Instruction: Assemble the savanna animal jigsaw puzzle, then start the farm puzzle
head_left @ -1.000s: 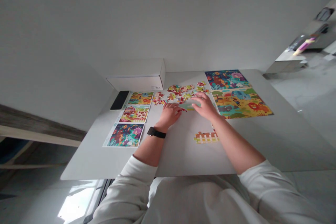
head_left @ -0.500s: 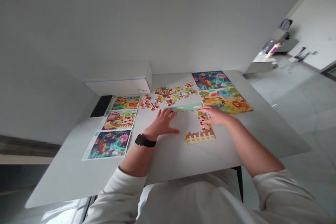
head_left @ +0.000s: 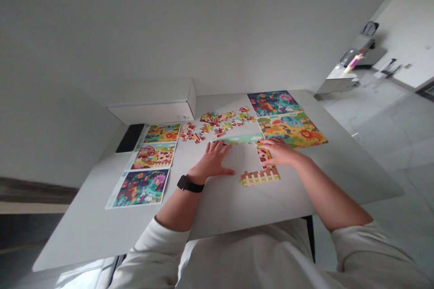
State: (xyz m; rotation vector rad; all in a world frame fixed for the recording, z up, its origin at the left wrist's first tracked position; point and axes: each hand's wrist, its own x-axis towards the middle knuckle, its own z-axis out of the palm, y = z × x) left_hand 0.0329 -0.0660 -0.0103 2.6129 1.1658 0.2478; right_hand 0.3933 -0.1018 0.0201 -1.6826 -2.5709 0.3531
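Note:
A partly joined puzzle border (head_left: 259,177) lies on the white table, with a sky strip along its top, a cow-patterned right side and a fence strip below. My left hand (head_left: 213,160) has its fingers spread, the fingertips on the top strip's left end and the thumb pointing right over bare tabletop. My right hand (head_left: 278,151) rests on the border's upper right corner and right side, its fingers apart; part of the pieces is hidden beneath. Behind the border lies a pile of loose puzzle pieces (head_left: 217,121).
A printed sheet with three pictures (head_left: 140,186) lies at the left, beside a dark phone-like slab (head_left: 130,138). A white box (head_left: 152,107) stands at the back left. Two finished-looking pictures (head_left: 293,130) lie at the right. The table edge (head_left: 251,230) is near my body.
My left hand has shifted very slightly right and down. My right hand has moved slightly down at the border's right side, fingers still apart.

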